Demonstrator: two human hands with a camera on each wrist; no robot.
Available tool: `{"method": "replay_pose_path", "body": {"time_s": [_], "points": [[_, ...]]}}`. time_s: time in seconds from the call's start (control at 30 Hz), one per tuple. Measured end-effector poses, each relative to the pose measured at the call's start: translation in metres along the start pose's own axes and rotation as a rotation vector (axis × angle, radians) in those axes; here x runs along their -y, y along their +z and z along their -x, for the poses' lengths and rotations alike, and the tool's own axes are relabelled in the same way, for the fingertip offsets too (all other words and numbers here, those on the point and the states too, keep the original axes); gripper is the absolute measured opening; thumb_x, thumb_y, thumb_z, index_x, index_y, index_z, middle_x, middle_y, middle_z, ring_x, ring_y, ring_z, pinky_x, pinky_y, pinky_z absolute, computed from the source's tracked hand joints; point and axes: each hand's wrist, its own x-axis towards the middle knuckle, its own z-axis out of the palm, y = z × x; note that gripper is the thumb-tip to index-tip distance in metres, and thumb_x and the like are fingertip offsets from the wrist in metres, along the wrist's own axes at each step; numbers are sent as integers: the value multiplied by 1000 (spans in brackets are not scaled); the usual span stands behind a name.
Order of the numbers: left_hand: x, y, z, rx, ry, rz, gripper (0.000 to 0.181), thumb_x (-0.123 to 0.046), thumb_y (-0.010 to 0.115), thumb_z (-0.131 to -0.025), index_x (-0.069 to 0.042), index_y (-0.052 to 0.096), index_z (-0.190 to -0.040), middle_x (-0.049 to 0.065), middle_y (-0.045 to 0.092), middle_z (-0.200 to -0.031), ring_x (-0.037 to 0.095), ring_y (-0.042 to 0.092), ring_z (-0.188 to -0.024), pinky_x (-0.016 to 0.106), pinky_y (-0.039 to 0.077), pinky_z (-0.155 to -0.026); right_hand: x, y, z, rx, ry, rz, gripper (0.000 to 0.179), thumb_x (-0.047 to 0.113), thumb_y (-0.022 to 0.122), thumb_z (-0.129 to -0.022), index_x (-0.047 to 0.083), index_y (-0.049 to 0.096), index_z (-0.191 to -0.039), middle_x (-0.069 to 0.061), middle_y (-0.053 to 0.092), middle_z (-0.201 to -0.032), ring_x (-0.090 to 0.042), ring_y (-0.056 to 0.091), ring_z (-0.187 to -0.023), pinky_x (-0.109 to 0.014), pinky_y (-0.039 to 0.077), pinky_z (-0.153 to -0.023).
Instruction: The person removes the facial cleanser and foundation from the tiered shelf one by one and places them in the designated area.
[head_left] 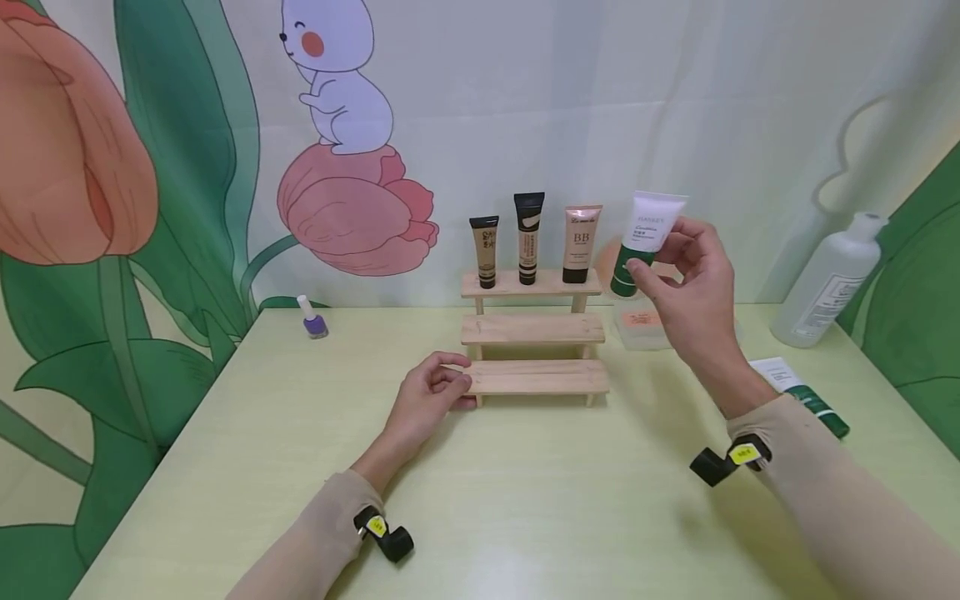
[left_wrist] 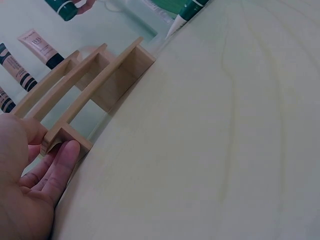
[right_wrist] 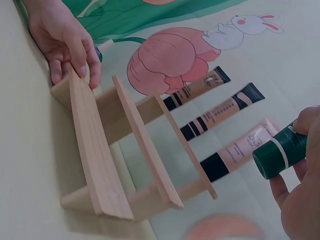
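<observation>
Tulips [head_left: 75, 142] and a pale rabbit [head_left: 352, 108] decorated the backdrop [head_left: 495, 108] behind the desk [head_left: 525, 500]. Near the middle of its back edge stood a wooden rack [head_left: 534, 329]; the top tier [head_left: 551, 283] carried a gold tube [head_left: 486, 252], a black-topped tube [head_left: 528, 240] and a pink BB tube [head_left: 581, 246], all upright. The person's left hand [head_left: 427, 396] gripped the left end of the lowest tier [head_left: 540, 380]. Thumb and fingers of the right hand [head_left: 693, 283] pinched a white-and-green tube [head_left: 641, 242] in the air, just beyond the top tier's right end. Its long axis was near upright, cap downward, flat end leaning right; the pink BB tube lay directly to its left, and the right hand was much the nearer to that end. Toward the desk's right edge lay a similar tube [head_left: 806, 397]; a white bottle [head_left: 828, 279] stood near the back right corner, and a nail polish bottle [head_left: 316, 325] near the back left.
</observation>
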Motion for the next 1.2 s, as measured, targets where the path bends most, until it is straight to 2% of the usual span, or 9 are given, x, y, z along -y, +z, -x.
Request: {"method": "replay_pose_path", "body": {"time_s": [0.17, 0.4, 0.53, 0.87, 1.1, 1.2], "points": [[0, 1, 0, -5, -7, -4, 24, -1, 69, -110, -3, 68, -134, 18, 74, -109, 25, 80, -92, 37, 73, -88, -3, -16, 2, -24, 20, 13, 48, 2, 78, -102, 16, 60, -144, -1, 66, -127, -21, 64, -112, -15, 64, -87], [-2, 0, 1, -1, -18, -7, 25, -2, 69, -110, -4, 68, -135, 17, 74, -108, 26, 80, -93, 38, 73, -88, -15, -30, 16, -22, 68, 71, 49, 5, 79, -103, 15, 58, -146, 2, 65, -126, -19, 63, -112, -13, 63, -84], [-2, 0, 1, 5, -15, 0, 25, -2, 69, -110, -4, 68, -135, 17, 73, -108, 26, 81, -93, 38, 73, -89, -24, -38, 28, -15, 97, 120, 52, 7, 80, -103, 13, 57, -149, 5, 64, -126, -17, 63, -112, -12, 62, -85], [-2, 0, 2, 7, -11, 1, 25, -2, 68, -110, -3, 68, -135, 17, 73, -108, 27, 80, -94, 39, 73, -89, -50, -53, 63, 45, 187, 192, 56, 9, 81, -103, 10, 53, -151, 4, 63, -124, -14, 62, -110, -8, 61, -82], [-2, -1, 2, 5, -10, -10, 25, -3, 69, -110, -4, 68, -135, 17, 74, -108, 27, 80, -93, 38, 73, -89, -62, -56, 83, 69, 213, 202, 53, 7, 82, -102, 5, 54, -147, 3, 65, -124, -14, 63, -107, -9, 61, -76], [-2, 0, 1, 5, -9, -10, 25, -3, 68, -110, -4, 68, -135, 18, 74, -108, 27, 81, -93, 38, 73, -88, -64, -58, 91, 77, 235, 214, 54, 9, 82, -102, 4, 53, -147, 2, 65, -124, -14, 62, -107, -8, 60, -78]]}}
